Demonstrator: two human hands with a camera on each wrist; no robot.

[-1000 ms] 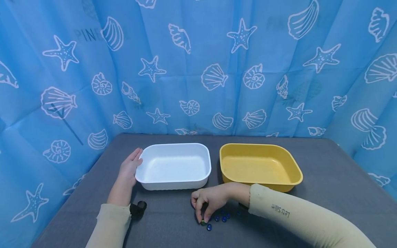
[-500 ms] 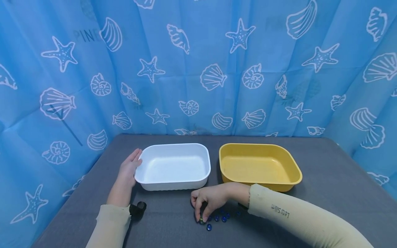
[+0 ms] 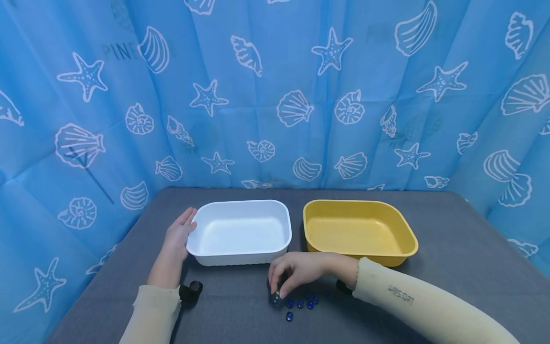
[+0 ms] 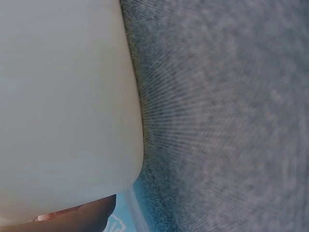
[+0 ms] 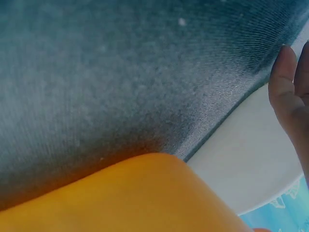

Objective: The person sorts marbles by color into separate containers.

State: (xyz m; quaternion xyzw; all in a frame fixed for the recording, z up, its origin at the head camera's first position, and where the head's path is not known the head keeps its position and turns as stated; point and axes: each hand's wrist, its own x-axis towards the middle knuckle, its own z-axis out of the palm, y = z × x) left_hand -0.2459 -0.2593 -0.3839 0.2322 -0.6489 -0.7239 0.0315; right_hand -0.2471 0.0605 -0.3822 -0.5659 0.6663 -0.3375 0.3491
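My right hand pinches a small clear glass marble with a yellow-green tint between thumb and fingertips, low over the grey cloth. Close by to the right and front lie several blue glass marbles. My left hand rests along the left side of the white basin, fingers straight, thumb at the rim. In the left wrist view, the basin's outer wall covers most of that hand, leaving a dark finger in sight. In the right wrist view, fingers show at the right edge; the marble is hidden.
To the right of the white basin stands a yellow basin, just beyond my right wrist. Both sit on a grey cloth-covered table. A blue curtain with white shell and starfish prints hangs behind the table.
The right hand has shifted slightly away from me, carrying the marble off its earlier spot and uncovering more of the blue marbles. The left hand stays at the white basin.
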